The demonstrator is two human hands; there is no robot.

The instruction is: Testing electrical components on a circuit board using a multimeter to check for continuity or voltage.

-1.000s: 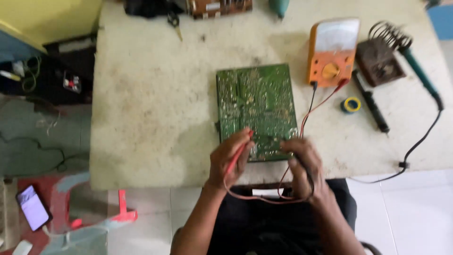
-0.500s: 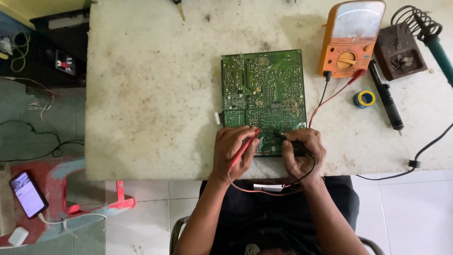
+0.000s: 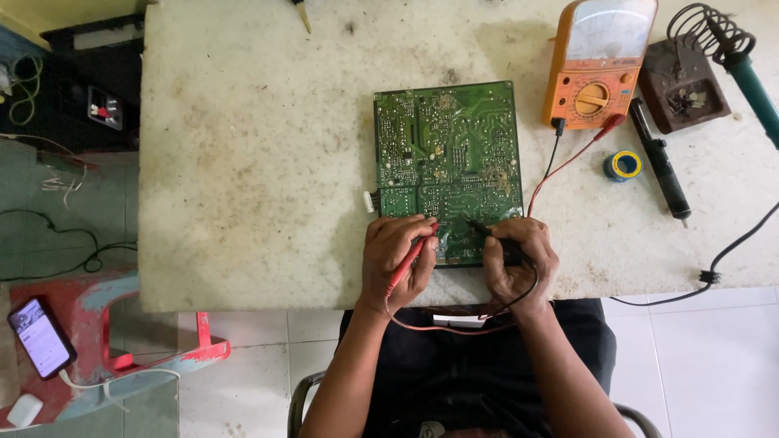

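Note:
A green circuit board lies solder side up on a stained white table. My left hand grips a red test probe whose tip touches the board's near edge. My right hand holds a black test probe, its tip also pressed on the board close by. Red and black leads run from both probes up to an orange multimeter standing at the board's far right.
Right of the meter are a soldering iron in a coiled stand, a black desoldering pump and a small solder roll. A black cable trails off the table's right edge. On the floor at left stands a red stool with a phone.
The view has shifted left and closer to the board. Both hands moved slightly up onto the board's near edge, and the black probe tip now rests on the board.

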